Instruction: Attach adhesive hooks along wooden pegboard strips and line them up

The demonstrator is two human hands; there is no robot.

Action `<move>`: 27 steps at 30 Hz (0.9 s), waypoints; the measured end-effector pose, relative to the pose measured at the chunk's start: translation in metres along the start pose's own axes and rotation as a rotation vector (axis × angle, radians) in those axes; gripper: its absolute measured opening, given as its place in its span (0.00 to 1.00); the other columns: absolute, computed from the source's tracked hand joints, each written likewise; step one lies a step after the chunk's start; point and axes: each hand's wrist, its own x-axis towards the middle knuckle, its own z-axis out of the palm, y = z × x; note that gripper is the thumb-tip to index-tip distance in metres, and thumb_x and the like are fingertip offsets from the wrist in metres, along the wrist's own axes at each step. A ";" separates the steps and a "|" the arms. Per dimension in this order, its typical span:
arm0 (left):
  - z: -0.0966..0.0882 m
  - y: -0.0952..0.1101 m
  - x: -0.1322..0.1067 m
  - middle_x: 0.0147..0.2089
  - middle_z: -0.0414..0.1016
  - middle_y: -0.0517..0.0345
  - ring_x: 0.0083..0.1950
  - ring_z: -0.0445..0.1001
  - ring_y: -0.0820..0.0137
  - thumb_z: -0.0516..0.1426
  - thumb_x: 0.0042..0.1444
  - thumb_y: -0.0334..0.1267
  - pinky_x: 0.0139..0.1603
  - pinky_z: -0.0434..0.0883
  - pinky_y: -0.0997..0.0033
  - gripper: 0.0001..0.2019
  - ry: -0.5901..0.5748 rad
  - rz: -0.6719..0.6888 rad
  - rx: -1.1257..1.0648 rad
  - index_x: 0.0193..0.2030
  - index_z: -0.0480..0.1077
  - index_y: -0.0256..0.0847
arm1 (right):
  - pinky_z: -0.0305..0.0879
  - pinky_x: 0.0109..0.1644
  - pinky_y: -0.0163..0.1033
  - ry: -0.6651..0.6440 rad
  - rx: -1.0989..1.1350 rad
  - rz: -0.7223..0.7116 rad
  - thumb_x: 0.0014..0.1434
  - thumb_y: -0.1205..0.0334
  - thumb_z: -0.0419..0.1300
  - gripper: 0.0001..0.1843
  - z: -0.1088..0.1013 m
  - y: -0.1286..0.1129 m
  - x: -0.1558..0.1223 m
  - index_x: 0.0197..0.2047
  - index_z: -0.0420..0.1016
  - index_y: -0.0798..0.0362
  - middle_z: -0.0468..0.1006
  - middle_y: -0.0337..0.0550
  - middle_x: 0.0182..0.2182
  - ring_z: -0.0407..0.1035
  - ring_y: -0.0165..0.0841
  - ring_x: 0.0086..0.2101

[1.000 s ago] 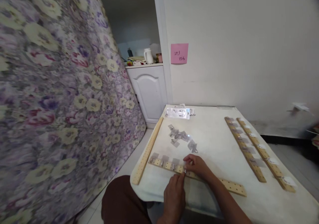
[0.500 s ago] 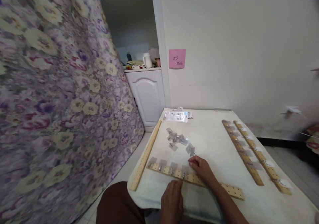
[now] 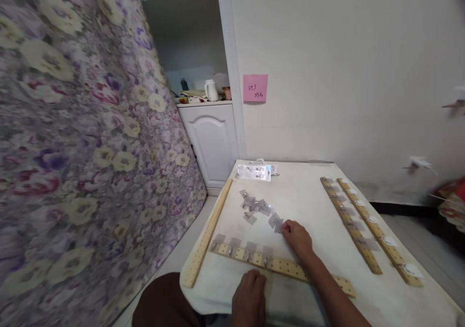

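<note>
- Head view, and all the action is at the right hand [image 3: 298, 237]: thumb and fingertips bunched close together, right at the edge of a clear square with a hook [image 3: 276, 222]. Is it gripped or merely touched? I cannot tell from here.
- The left hand [image 3: 249, 298] sits low at the near side of the table [image 3: 301, 191], fingers curled and bunched; whether they close on anything, I cannot tell.
- Just beyond those left fingers lies the perforated board [image 3: 286, 267], running crosswise, its right part passing under the right forearm. Four metal hooks with clear squares [image 3: 248, 256] line its left part, one after another!
- Left of the right fingertips and a little farther off, a loose cluster of clear squares [image 3: 254, 205], some overlapping.
- Well left of both hands' fingers, a long wooden strip [image 3: 209, 235] lies along the table's edge.
- Well to the right of the right fingers, two more boards: the inner board [image 3: 350, 225] carries clear squares, the outer board [image 3: 379, 232] white pieces.
- Farthest beyond the right fingertips, clear packaging [image 3: 252, 172] lies near the table's far edge.
</note>
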 end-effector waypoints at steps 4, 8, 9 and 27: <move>-0.004 0.004 0.000 0.42 0.70 0.53 0.44 0.68 0.65 0.47 0.49 0.23 0.43 0.68 0.68 0.17 -0.001 -0.020 0.006 0.42 0.69 0.43 | 0.52 0.29 0.32 0.009 -0.014 0.007 0.53 0.62 0.53 0.08 0.000 0.002 -0.001 0.29 0.73 0.49 0.76 0.39 0.28 0.69 0.31 0.30; -0.006 0.006 0.000 0.43 0.70 0.53 0.46 0.68 0.65 0.47 0.48 0.23 0.45 0.68 0.68 0.18 -0.013 -0.035 0.009 0.43 0.69 0.43 | 0.57 0.33 0.33 0.086 0.089 -0.023 0.54 0.64 0.51 0.10 0.002 0.009 0.000 0.37 0.73 0.49 0.76 0.39 0.31 0.69 0.32 0.32; -0.006 0.006 0.000 0.43 0.70 0.53 0.46 0.68 0.65 0.47 0.48 0.23 0.45 0.68 0.68 0.19 -0.020 -0.036 0.010 0.43 0.69 0.43 | 0.59 0.35 0.33 0.116 0.111 -0.062 0.55 0.65 0.50 0.13 0.002 0.010 0.000 0.41 0.72 0.49 0.76 0.40 0.33 0.70 0.32 0.34; 0.007 0.000 -0.001 0.42 0.70 0.54 0.44 0.67 0.66 0.47 0.46 0.22 0.43 0.67 0.69 0.19 0.072 -0.026 0.019 0.41 0.69 0.43 | 0.62 0.38 0.37 0.108 0.392 -0.187 0.52 0.55 0.56 0.12 -0.010 0.022 -0.011 0.31 0.76 0.53 0.74 0.45 0.34 0.69 0.36 0.34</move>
